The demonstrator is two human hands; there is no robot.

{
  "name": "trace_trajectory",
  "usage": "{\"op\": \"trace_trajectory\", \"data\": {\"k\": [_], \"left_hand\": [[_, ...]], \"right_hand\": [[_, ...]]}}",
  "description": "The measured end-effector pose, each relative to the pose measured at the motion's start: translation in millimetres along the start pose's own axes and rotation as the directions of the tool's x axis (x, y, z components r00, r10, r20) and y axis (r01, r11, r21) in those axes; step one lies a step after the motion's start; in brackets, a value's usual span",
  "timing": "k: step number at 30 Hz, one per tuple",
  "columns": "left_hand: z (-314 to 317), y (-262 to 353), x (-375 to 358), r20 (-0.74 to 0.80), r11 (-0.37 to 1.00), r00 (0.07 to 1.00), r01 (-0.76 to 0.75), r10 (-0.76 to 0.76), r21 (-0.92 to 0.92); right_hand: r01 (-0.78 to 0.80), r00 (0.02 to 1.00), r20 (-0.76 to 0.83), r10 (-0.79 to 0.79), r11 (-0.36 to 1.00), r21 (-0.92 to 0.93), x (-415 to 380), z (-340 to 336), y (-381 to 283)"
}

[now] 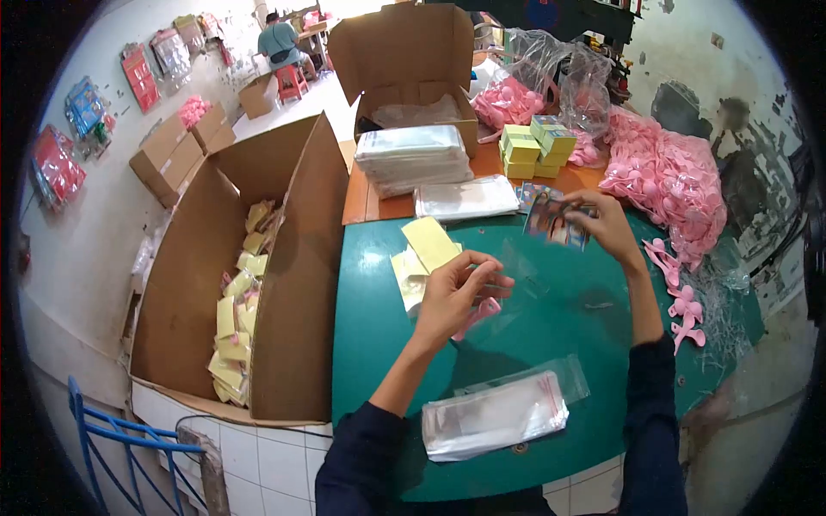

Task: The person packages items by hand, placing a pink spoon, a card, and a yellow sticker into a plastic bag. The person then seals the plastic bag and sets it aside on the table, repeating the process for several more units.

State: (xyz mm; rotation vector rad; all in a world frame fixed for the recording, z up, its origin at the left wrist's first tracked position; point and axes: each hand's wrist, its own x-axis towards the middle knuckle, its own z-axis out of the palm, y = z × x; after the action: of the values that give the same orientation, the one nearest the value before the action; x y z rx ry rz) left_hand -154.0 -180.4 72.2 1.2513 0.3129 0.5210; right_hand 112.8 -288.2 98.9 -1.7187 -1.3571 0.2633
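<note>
My left hand [460, 292] is over the middle of the green table, its fingers curled round a clear plastic bag [527, 279]. A pink plastic piece [478, 318] shows just under that hand. Beside it on the left lies a small spread of yellow cards [430, 242]. My right hand [601, 225] pinches a colourful printed card [555, 225] at the far side of the table, overlapping more printed cards. Nearer to me rests a stack of clear plastic bags [495, 417].
A tall cardboard box [292, 258] with yellow-carded packs stands left. Behind are bag stacks [413, 155], yellow card bundles [533, 148] and an open box [400, 52]. Pink pieces [667, 168] heap at right, near loose pink propeller shapes [686, 305]. A person [280, 41] sits far back.
</note>
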Motion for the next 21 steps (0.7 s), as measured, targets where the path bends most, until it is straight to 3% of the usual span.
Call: {"op": "trace_trajectory", "data": {"k": [1, 4, 7, 10, 11, 14, 15, 18, 21], "left_hand": [[2.8, -3.6, -0.1, 0.003, 1.0, 1.0, 0.007, -0.007, -0.004], [11.9, -3.0, -3.3, -0.006, 0.996, 0.996, 0.087, -0.087, -0.023], [12.3, -8.8, -3.8, -0.005, 0.998, 0.999, 0.035, -0.034, 0.057], [11.3, -7.0, -4.1, 0.01, 0.998, 1.0, 0.016, -0.017, 0.069], [10.8, -5.6, -4.9, 0.014, 0.998, 1.0, 0.016, -0.016, 0.058], [10.7, 2.8, -6.0, 0.035, 0.997, 0.999, 0.034, -0.037, 0.065], [11.0, 2.8, -6.1, 0.035, 0.998, 0.999, 0.028, -0.03, 0.064], [11.3, 2.2, -5.5, 0.037, 0.997, 0.999, 0.018, -0.021, 0.077], [13.0, 1.7, -6.4, 0.036, 0.996, 0.999, 0.018, -0.021, 0.09]], "right_hand": [[0.107, 0.994, 0.032, -0.107, 0.994, 0.024, -14.6, 4.5, -25.8], [0.106, 0.988, -0.113, -0.102, 0.994, 0.038, -52.2, 20.1, -85.1], [0.166, 0.986, 0.016, -0.166, 0.972, -0.166, -68.1, 20.1, -113.4], [0.24, 0.968, 0.121, -0.22, 0.951, -0.196, -73.5, 17.4, -115.9], [0.257, 0.966, 0.089, -0.241, 0.926, -0.275, -74.2, 15.5, -119.8], [0.132, 0.949, -0.268, -0.167, 0.981, -0.142, -74.8, 16.8, -128.7], [0.151, 0.95, -0.265, -0.167, 0.985, -0.081, -75.6, 17.8, -126.9], [0.185, 0.976, -0.058, -0.208, 0.945, -0.27, -78.2, 19.3, -130.9], [0.154, 0.979, -0.096, -0.181, 0.96, -0.235, -76.7, 21.9, -128.3]]}}
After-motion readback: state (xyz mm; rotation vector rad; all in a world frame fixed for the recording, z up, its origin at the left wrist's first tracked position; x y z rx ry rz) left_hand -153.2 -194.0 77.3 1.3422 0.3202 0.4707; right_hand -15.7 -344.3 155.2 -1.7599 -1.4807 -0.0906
